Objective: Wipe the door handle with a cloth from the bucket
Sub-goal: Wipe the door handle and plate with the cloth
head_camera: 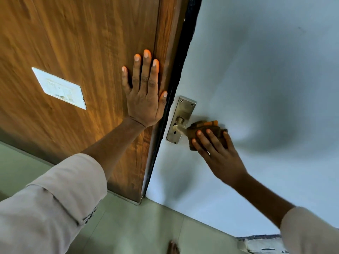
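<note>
A metal lever door handle [178, 127] on a steel backplate [183, 111] is fixed to the pale grey-blue door [256, 79]. My right hand [218, 153] presses a brown and orange cloth [203, 128] around the lever's outer end, which the cloth hides. My left hand [145, 92] lies flat with fingers spread on the wooden panel [82, 43] just left of the dark door edge. No bucket is in view.
A white rectangular plate [59, 88] is mounted on the wooden panel at the left. A pale green tiled floor [137, 226] runs along the bottom. A bare foot [172, 248] shows at the lower edge. A worn ledge [262, 244] sits at the bottom right.
</note>
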